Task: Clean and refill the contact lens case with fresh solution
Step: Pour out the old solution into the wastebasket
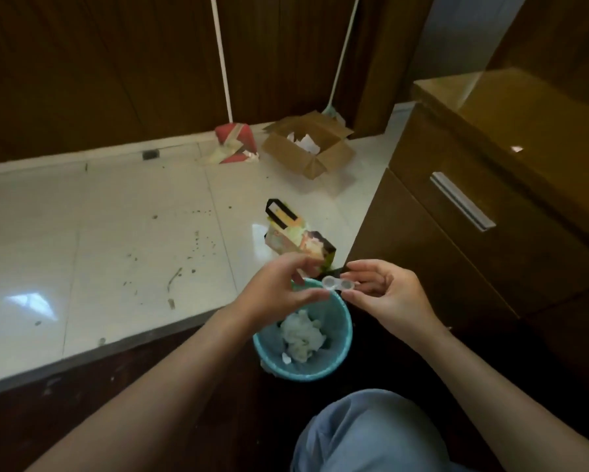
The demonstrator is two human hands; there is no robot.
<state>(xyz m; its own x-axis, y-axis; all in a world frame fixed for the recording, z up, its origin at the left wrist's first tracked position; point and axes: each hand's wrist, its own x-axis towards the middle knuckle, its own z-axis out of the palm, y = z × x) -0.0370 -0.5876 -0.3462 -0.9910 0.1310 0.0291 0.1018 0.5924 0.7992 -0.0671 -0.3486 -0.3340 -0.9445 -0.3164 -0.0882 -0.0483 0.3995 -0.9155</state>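
Observation:
A clear contact lens case (338, 284) with two round wells and no caps on is held level over a small teal waste bin (341, 359). My right hand (385, 294) pinches the case's right end between thumb and fingers. My left hand (283, 287) is right beside the case's left end, with fingertips at its edge; whether they grip it is unclear. The bin holds crumpled white tissue (303, 335). No solution bottle is in sight.
A brown cabinet (473, 240) with a metal handle (461, 201) stands close on the right. A colourful paper bag (296, 240) sits behind the bin. Farther back on the pale tiled floor (116, 250) are an open cardboard box (308, 146), a red dustpan (235, 141) and white broom handles.

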